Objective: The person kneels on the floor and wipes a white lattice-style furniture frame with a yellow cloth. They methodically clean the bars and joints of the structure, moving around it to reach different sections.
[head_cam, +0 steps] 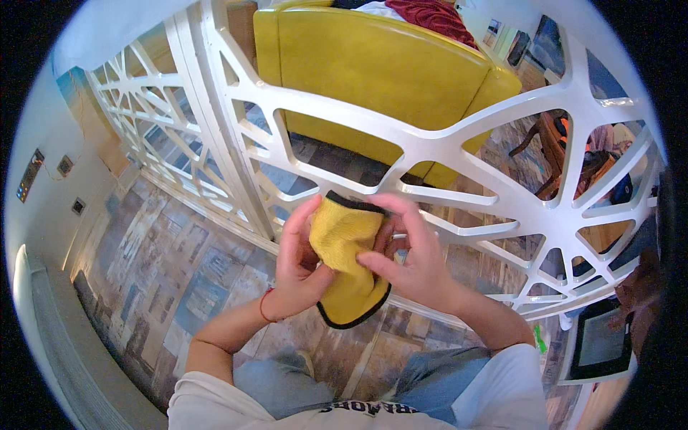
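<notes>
A yellow cloth with black edging (349, 242) hangs folded between my two hands, in front of a white openwork lattice panel (430, 148). My left hand (301, 263) grips its left side, the thumb pressed on the front and the fingers behind. On the right side my right hand (411, 258) holds it, fingers curled near the top edge and thumb against the front. The cloth's lower rounded end hangs free below the hands. The fingers behind the cloth are partly hidden.
Behind the panel stands a yellow upholstered sofa (376, 64) with a dark red cloth (435, 19) on top. A wooden chair (548, 150) is at the right, beyond the lattice. A dark-screened object (601, 338) lies at the lower right. Patterned flooring (204, 285) spreads below.
</notes>
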Motion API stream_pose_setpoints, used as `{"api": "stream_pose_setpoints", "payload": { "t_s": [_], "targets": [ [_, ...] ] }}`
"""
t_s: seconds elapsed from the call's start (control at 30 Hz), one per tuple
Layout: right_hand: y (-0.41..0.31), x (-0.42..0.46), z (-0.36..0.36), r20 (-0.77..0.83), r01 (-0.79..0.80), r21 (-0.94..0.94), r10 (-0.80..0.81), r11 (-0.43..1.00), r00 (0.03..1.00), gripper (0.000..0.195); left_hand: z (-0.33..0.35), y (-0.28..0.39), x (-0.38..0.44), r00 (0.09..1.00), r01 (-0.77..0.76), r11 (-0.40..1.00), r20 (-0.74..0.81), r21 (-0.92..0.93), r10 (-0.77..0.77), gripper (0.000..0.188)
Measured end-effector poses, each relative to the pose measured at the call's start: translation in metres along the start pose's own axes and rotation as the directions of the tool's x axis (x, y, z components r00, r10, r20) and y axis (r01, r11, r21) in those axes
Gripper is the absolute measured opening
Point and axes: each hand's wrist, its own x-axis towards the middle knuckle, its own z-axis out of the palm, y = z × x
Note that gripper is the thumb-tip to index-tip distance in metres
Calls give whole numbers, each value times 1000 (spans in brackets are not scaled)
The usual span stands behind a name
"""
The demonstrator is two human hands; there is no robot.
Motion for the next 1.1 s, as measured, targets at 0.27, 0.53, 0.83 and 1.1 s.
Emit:
{"api": "stream_pose_setpoints", "payload": {
  "t_s": [0.27,0.53,0.83,1.1],
  "targets": [
    [-29,-10,-58,127,-349,143,332,926,935,62,-8,58,55,908,214,974,353,67,-224,77],
    [-58,-36,-102,-489,-4,-342,-174,940,854,50,37,91,120,841,-444,653,538,614,66,55],
    [17,17,-74,-118,-58,-991,-576,121,809,39,81,-57,126,717,-510,191,292,839,633,44],
    [35,-14,-88,-102,-28,-991,-583,135,806,37,108,-89,100,749,-479,155,311,864,585,45]
  ]
}}
